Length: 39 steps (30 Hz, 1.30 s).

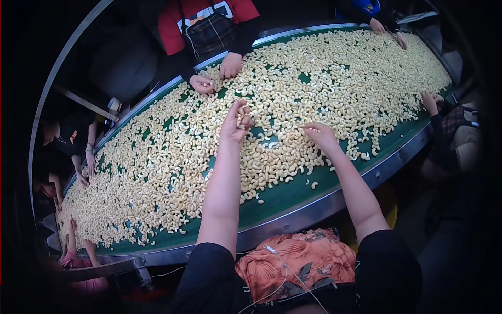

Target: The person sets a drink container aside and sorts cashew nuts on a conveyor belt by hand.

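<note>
Pale cashew nuts [285,157] lie spread in a loose layer over a green belt [282,196]. My left hand [238,121] is held above the nuts near the middle, palm turned up and inward, its fingers curled around a few nuts. To its right, my right hand [320,137] is palm down just over the nuts, thumb and fingertips pinched together at a small pale piece that looks like a nut.
A metal rail [293,222] edges the belt on my side. Across it, a person in a red shirt [170,26] has both hands over the nuts. Other people's hands reach in at the far right, right edge and left end. A yellow container [388,206] stands below the rail.
</note>
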{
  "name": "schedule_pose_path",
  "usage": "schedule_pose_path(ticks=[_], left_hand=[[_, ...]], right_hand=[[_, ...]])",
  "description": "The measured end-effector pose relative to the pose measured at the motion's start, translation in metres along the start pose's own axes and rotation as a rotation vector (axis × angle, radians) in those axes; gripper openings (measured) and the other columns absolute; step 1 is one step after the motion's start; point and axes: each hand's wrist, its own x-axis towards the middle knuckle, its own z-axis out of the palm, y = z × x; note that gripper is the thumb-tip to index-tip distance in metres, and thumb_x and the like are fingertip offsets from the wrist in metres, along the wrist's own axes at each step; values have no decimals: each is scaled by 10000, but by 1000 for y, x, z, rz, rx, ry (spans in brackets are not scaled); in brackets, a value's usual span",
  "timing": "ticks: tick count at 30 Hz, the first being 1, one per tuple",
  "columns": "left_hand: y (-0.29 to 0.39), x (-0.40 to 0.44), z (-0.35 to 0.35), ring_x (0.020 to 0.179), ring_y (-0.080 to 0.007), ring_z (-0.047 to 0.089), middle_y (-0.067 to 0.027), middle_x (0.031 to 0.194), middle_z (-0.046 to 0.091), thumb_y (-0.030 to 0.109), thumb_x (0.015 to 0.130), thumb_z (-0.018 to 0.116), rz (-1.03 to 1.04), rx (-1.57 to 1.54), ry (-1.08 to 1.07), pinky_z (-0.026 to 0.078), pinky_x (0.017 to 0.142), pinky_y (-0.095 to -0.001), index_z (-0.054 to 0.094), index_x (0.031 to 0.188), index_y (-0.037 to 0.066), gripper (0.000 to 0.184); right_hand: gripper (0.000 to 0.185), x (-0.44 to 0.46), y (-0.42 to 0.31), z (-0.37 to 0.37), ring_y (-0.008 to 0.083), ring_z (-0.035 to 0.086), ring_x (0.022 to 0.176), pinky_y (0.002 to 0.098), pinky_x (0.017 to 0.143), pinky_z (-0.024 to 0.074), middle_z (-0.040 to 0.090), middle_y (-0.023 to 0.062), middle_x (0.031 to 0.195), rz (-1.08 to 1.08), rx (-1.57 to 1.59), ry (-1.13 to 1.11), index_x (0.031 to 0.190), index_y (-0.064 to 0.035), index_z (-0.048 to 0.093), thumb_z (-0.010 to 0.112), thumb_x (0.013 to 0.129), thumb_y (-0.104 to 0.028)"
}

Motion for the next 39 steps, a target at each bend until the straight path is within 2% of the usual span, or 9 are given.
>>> schedule_pose_path(ticks=[5,13,21,25,29,31,34,37,39], left_hand=[[-66,1,19,394,-86,358,-24,657,514,325,892,502,-274,91,18,278,406,-231,497,845,98,231],[-57,-36,-1,350,-101,306,-1,533,416,361,891,493,-91,-42,198,241,396,-244,464,739,109,295],[-54,-19,31,406,-61,342,17,575,434,219,846,570,8,576,304,253,379,-199,562,865,54,166],[-72,36,23,537,-171,558,-96,695,615,209,768,599,334,1308,268,458,528,-287,654,863,70,178],[-63,74,36,737,-281,620,-137,769,645,182,767,541,326,1505,434,482,677,-353,664,896,88,201],[-59,95,30,506,-208,584,-100,654,620,153,802,523,481,1857,357,466,517,-321,637,928,41,203],[-60,114,31,627,-280,621,-135,739,640,138,776,534,520,2261,350,485,606,-373,643,871,36,177],[-61,121,41,714,-318,623,-153,790,642,95,738,532,246,2269,402,488,660,-394,637,843,27,164],[-52,114,44,515,-224,562,-96,662,600,129,754,559,78,1801,371,433,467,-323,617,773,38,109]], right_hand=[[238,-6,15,-20,118,576,698,259,636,459,629,54,783,15,-143,-155,926,-32,642,618,773,-212],[137,49,-14,2,255,616,735,328,655,484,636,135,810,-218,-546,-121,824,-44,655,577,738,-116],[118,57,-25,10,333,612,750,402,634,492,625,163,785,-265,-1014,-303,757,-30,634,541,685,-13],[87,42,-2,-43,97,505,531,230,452,377,582,19,697,185,114,-505,798,-68,605,624,766,-146],[142,5,17,-87,21,357,482,169,414,248,479,-44,649,378,530,-438,837,-92,547,624,811,-209],[132,-5,39,-100,21,343,474,170,406,232,452,-46,638,419,711,-461,836,-93,519,602,831,-195],[124,-24,44,-116,19,348,471,169,400,230,440,-27,662,468,970,-471,807,-101,475,566,851,-172],[114,-32,59,-126,25,365,479,162,411,254,469,-1,698,507,1176,-513,839,-99,466,554,857,-169],[112,-37,60,-136,32,378,490,159,421,278,480,15,734,509,1246,-515,864,-94,478,552,858,-177]])
